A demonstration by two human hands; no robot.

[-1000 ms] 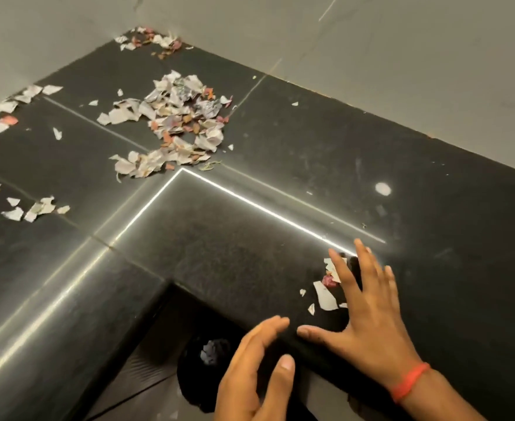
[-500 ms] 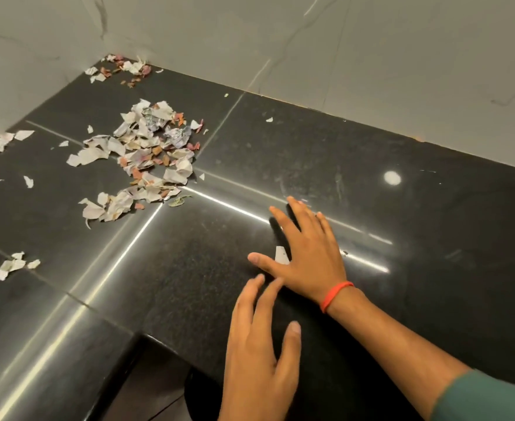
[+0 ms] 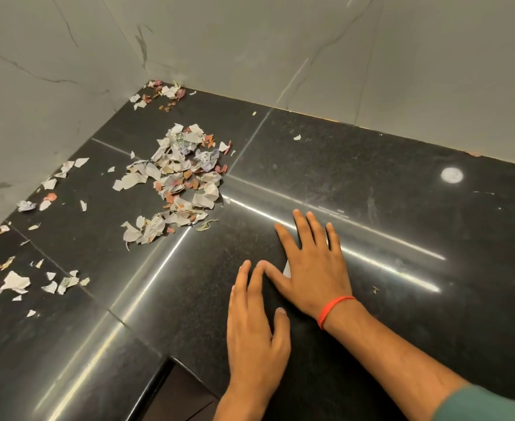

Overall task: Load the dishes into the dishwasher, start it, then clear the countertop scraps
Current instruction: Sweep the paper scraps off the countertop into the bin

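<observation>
I am on the last step, clearing the scraps off the countertop; no dishes and no dishwasher show in this view. My right hand lies flat on the black stone a little right of the frame's centre, fingers straight and slightly spread, palm down. A small white scrap peeks out at its thumb side, so I judge that I am pressing it to the stone to slide it along. My left hand rests just below and to the left, fingers relaxed and loosely together, their tips touching the right thumb; it holds nothing and seems placed as a stop or a scoop.

Most of the work lies elsewhere. The big pile of torn paper sits left of centre, well apart from both hands. Smaller bits lie in the far corner at the upper left, along the left wall, and at the lower left edge. A few lone specks dot the stone on the right.

Next, I think, I must drag the scrap under my palm to the counter's edge at the bottom of the frame, catch it in the left hand, then reach up and left for the pile. Light paper may stick or flutter, so a flat, steady sweep suits it.

I can read no brand, label or writing; any print on the scraps is too small to make out.
</observation>
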